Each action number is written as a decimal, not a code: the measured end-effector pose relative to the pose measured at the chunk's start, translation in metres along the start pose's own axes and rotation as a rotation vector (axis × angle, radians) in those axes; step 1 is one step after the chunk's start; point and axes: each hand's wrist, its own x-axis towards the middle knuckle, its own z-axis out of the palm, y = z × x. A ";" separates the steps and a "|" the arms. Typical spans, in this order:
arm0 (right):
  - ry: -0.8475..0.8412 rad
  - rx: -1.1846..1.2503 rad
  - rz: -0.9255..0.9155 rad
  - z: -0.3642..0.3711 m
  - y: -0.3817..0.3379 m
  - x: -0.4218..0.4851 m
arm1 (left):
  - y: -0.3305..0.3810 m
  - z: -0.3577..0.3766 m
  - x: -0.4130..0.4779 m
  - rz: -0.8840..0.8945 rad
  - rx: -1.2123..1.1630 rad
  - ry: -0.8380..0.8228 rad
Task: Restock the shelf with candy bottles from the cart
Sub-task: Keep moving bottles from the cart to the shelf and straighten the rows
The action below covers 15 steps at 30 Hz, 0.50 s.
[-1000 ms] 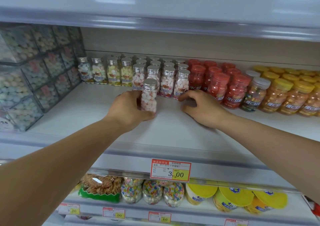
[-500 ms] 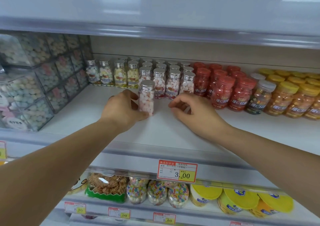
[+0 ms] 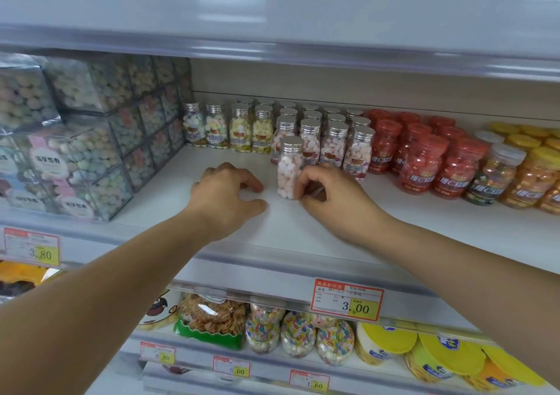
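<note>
Right hand (image 3: 328,196) pinches the lower part of the candy bottle (image 3: 290,164) with curled fingers. The bottle stands upright on the white shelf (image 3: 303,237), just in front of the silver-capped bottles (image 3: 336,143). Left hand (image 3: 228,194) rests just beside it, loosely curled and holding nothing.

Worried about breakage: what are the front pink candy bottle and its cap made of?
The pink candy bottle: clear glossy body, candies visible through it, probably plastic, possibly glass. Its cap: shiny silver with bright highlights, metal or metallised plastic.
</note>
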 end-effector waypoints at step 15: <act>0.033 0.110 0.097 -0.004 0.008 0.010 | 0.005 -0.002 0.007 0.049 0.023 -0.179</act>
